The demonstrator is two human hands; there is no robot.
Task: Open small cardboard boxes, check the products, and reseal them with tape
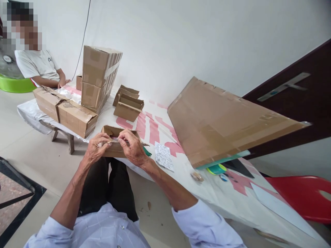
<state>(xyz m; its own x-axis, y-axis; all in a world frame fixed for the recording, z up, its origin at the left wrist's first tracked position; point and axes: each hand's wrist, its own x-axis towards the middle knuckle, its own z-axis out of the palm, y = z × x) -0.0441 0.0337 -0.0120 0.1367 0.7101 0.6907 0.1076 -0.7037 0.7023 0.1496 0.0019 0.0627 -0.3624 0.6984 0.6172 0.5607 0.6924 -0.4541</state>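
Both hands are at a small open cardboard box [113, 151] by the table's near edge. My left hand [98, 146] is closed in a pinch at the top of the box's near wall, at its left end. Across the opening, my right hand [132, 147] has its fingers curled and pinched together. A thin pale bit shows between the two hands, too small to name. The fingers hide most of the inside of the box. To the right of my right hand, a grey-and-white patterned sheet [163, 156] lies on the table, with a green piece [147, 151] by the box.
Small open cardboard boxes [127, 111] stand behind. Left are a tall carton stack [94, 74] and a long carton [74, 117]. A large cardboard panel [214, 124] leans at right, near a tape roll [216, 169] and red chair [302, 196]. Another person [38, 65] sits far left.
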